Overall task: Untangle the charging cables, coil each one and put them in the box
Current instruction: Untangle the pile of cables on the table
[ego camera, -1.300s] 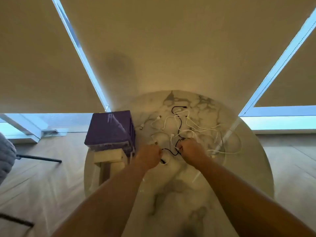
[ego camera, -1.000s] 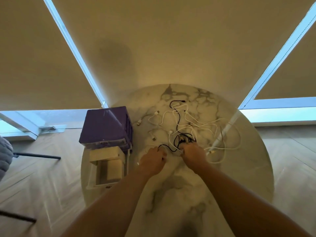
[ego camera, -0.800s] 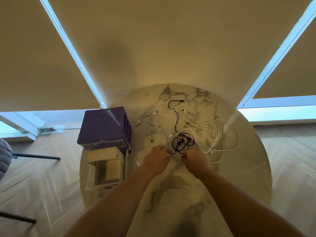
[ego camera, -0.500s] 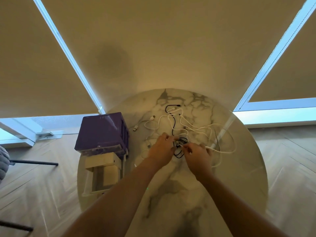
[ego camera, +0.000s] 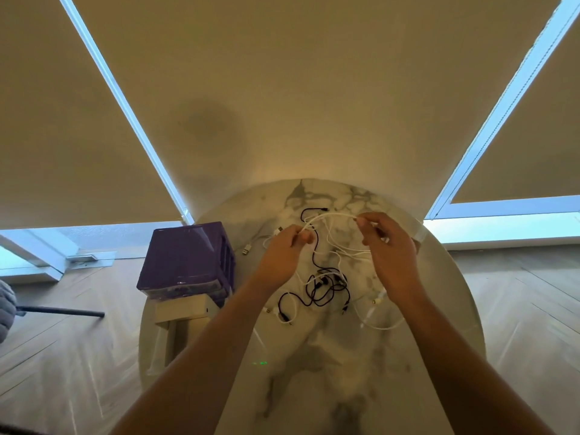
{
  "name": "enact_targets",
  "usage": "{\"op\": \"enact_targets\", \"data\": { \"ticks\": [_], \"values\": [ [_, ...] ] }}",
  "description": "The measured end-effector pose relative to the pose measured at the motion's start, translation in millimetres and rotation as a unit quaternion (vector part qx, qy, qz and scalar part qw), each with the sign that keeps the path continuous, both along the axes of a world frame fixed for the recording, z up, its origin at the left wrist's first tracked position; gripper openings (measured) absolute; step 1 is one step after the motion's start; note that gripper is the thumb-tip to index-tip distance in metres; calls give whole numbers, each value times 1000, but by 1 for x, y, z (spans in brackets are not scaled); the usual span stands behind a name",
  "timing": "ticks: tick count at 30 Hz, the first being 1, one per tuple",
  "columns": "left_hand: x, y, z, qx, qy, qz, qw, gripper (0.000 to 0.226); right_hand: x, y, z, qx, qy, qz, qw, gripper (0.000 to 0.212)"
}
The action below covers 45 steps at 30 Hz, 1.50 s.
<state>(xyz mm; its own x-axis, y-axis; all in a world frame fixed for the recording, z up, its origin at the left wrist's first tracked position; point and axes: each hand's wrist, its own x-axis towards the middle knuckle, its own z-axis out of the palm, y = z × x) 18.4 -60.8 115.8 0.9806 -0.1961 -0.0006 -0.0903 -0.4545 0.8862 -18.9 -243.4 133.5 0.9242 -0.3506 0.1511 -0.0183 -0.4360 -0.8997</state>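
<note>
Near the table's [ego camera: 445, 309] far edge, left hand [ego camera: 282, 255] and right hand [ego camera: 389, 255] each pinch one white cable [ego camera: 332, 216] stretched between them.

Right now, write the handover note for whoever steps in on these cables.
Left hand pinches one end of a white cable; right hand pinches it further along, the span lifted between them.
Black cable lies knotted with other white cables on the marble table, below the hands.
Purple box sits at the table's left edge, a white box in front of it.
Done: nothing coiled or boxed that shows.
Left: free each cable, coil it, box it.
</note>
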Motion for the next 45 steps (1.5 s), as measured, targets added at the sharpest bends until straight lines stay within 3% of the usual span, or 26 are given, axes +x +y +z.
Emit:
{"op": "enact_targets", "data": {
  "ticks": [5,9,11,16,18,20,24,28,34,38,41,45],
  "values": [
    [-13,3,16,-180,111,4,977,28,-14,15,0,107,-10,19,994,18],
    [-22,10,24,-291,164,27,942,37,-17,26,-9,80,17,62,995,24],
    [-22,13,27,-376,191,48,905,36,-19,29,-16,58,40,95,993,24],
    [-17,26,35,-586,233,58,774,31,-28,36,-35,92,59,106,988,24],
    [-18,31,37,-610,230,37,757,30,-32,39,-37,99,54,82,990,25],
    [-20,31,38,-592,217,19,776,33,-33,44,-38,80,57,62,993,25],
    [-20,27,43,-507,159,20,847,36,-31,52,-37,-25,91,104,990,22],
    [-12,34,48,-473,99,49,874,39,-37,55,-27,-107,148,157,970,21],
    [-10,42,42,-348,78,71,932,43,-48,51,-5,-114,112,161,974,19],
    [-14,38,38,-204,49,54,976,35,-45,48,19,-145,52,135,979,22],
    [-19,34,35,-132,61,4,989,28,-35,48,32,-110,1,152,982,19],
    [-25,24,44,-148,78,-18,986,41,-26,53,35,-137,-50,178,973,24]
  ]
}}
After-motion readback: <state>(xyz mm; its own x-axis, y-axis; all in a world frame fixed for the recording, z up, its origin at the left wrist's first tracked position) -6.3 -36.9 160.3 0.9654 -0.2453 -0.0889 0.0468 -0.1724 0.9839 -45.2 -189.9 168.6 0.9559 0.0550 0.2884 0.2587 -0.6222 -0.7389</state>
